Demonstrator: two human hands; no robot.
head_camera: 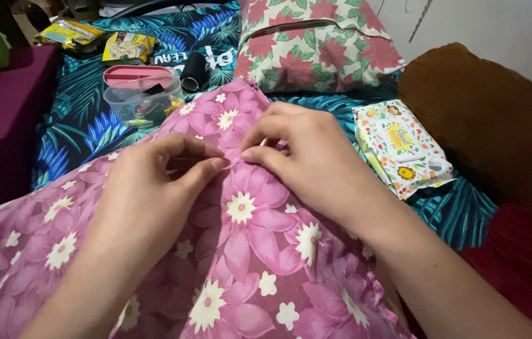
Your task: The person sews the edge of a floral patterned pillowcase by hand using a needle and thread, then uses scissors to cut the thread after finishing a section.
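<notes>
Head view: both hands [153, 188] [307, 154] perhaps pinching pink fabric [247, 263].

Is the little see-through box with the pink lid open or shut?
Shut, it looks like. The pink lid lies flat across the top of the clear box, with small things showing inside.

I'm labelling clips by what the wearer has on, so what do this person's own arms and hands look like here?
Both arms are bare as far as the picture shows: no sleeve on either forearm. The left hand and right hand wear no gloves, and no rings, watch or bracelets are visible. The fingers are uncovered, with short, unpainted nails where they show.
</notes>
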